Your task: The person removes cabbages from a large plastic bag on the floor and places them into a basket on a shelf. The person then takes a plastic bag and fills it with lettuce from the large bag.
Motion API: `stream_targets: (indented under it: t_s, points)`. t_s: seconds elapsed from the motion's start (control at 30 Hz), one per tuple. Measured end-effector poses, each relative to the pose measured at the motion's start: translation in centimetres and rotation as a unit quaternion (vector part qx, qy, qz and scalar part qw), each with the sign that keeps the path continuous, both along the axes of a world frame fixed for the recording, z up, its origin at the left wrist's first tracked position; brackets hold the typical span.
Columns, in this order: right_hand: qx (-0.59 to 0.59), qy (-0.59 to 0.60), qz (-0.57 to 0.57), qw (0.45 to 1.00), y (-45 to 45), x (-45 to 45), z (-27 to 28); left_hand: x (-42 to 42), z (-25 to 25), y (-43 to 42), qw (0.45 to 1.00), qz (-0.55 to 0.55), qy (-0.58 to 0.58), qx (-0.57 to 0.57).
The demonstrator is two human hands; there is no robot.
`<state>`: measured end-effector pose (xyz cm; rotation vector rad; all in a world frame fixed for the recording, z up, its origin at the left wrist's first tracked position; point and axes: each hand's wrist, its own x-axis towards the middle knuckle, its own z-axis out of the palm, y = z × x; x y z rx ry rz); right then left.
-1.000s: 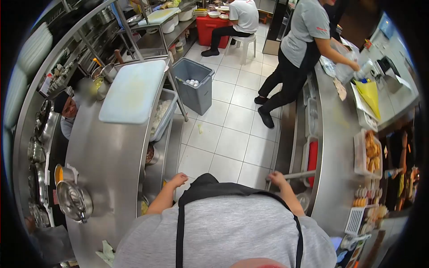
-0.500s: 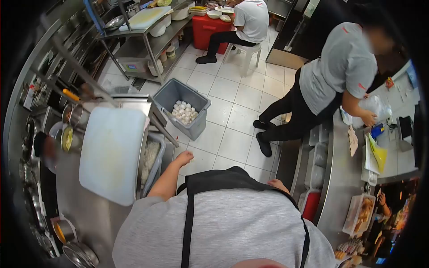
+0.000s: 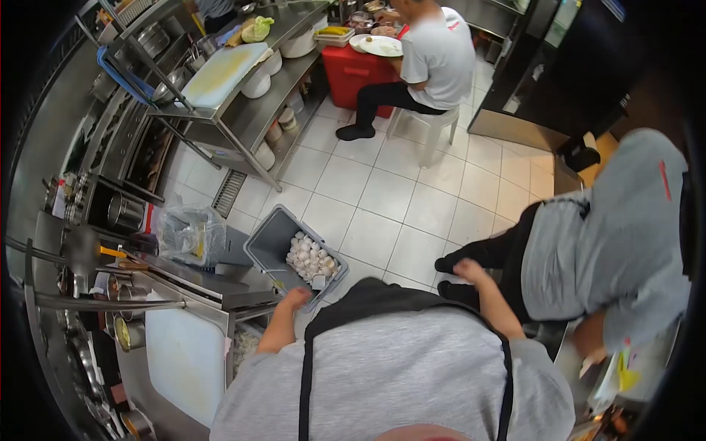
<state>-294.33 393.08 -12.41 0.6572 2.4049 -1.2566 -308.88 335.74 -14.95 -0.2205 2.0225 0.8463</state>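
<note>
My left hand [image 3: 296, 298] hangs low in front of me, beside the near rim of a grey bin [image 3: 259, 246] that has many round white items in it. Its fingers look curled, but blur and size hide whether they hold anything. Out to the right, my right hand [image 3: 468, 270] is over the tiled floor, near the dark trousers of a standing co-worker; its fingers are too blurred to read. Left of my left arm lies a white cutting board [image 3: 185, 360] on a steel counter.
A co-worker [image 3: 610, 228] leans over the right counter. Another person [image 3: 437, 59] sits on a white stool [image 3: 426, 132] by a red cooler [image 3: 359, 77]. A steel table [image 3: 250, 110] stands at the back left. A clear plastic bag [image 3: 190, 234] sits left of the bin.
The view has moved forward along the aisle and swung. The bin, seated person and standing co-worker appear closer. My right hand has come out from beside my body.
</note>
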Motion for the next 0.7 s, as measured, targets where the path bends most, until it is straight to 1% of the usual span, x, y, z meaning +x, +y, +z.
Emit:
stream_targets:
  t_s: [0.03, 0.07, 0.1, 0.13, 0.17, 0.23, 0.27, 0.33, 0.37, 0.43, 0.47, 0.5, 0.53, 0.57, 0.6, 0.63, 0.67, 0.7]
  points:
    - [0.05, -0.054, 0.021, 0.997, 1.3, -5.8, 3.1, -0.6, -0.7, -0.6, 0.996, 0.077, 0.034, 0.015]
    - [0.04, -0.05, -0.019, 0.998, 2.0, -11.7, 5.7, -1.0, -1.9, -1.5, 0.995, 0.09, 0.031, 0.014]
    - [0.006, 0.007, -0.001, 1.0, 3.3, -17.1, 6.6, -1.6, -3.4, -2.4, 0.982, 0.154, 0.035, 0.107]
    - [-0.048, 0.036, -0.024, 0.998, 3.3, -22.3, 9.2, -2.4, -4.7, -2.6, 0.956, 0.211, 0.043, 0.2]
    - [-0.102, 0.065, -0.051, 0.991, 2.5, -26.9, 12.8, -2.5, -6.1, -2.4, 0.96, 0.235, 0.005, 0.153]
    - [-0.152, 0.077, -0.071, 0.983, 1.9, -35.0, 17.7, -3.5, -7.8, -1.6, 0.964, 0.251, -0.054, 0.073]
    - [-0.153, 0.075, -0.079, 0.982, 1.3, -37.7, 18.7, -4.6, -7.9, -1.3, 0.974, 0.207, -0.06, 0.065]
    - [-0.25, 0.158, -0.087, 0.951, 1.9, -43.5, 21.5, -8.3, -8.8, -0.1, 0.99, 0.111, -0.069, 0.062]
    - [-0.235, 0.156, -0.075, 0.957, 2.9, -45.5, 22.4, -10.8, -9.3, 0.8, 0.993, 0.067, -0.064, 0.073]
    - [-0.257, 0.15, -0.101, 0.949, 4.4, -50.4, 24.3, -17.7, -9.9, 3.3, 0.995, -0.027, -0.007, 0.092]
    - [-0.277, 0.192, -0.113, 0.935, 5.8, -52.5, 24.9, -22.0, -9.9, 4.5, 0.985, -0.117, 0.082, 0.098]
    - [-0.301, 0.224, -0.135, 0.917, 7.6, -53.8, 25.1, -26.7, -10.4, 5.9, 0.938, -0.244, 0.225, 0.098]
    - [-0.327, 0.255, -0.16, 0.896, 9.1, -55.3, 25.5, -31.8, -10.7, 7.1, 0.84, -0.349, 0.406, 0.092]
    - [-0.364, 0.289, -0.185, 0.866, 10.6, -56.3, 25.8, -36.4, -3.7, 10.9, 0.984, -0.113, 0.133, 0.043]
    - [-0.38, 0.311, -0.213, 0.845, 11.9, -57.4, 25.9, -40.2, 0.5, 13.5, 0.98, -0.022, 0.178, 0.092]
    - [-0.383, 0.319, -0.221, 0.838, 12.5, -58.1, 26.6, -45.0, 2.6, 15.7, 0.993, 0.055, 0.077, 0.069]
    - [-0.379, 0.314, -0.211, 0.844, 13.4, -58.8, 26.6, -49.7, 3.4, 16.9, 0.99, 0.011, 0.111, 0.088]
    - [-0.385, 0.296, -0.188, 0.854, 13.7, -59.6, 26.8, -54.1, 5.2, 18.4, 0.984, 0.029, 0.133, 0.118]
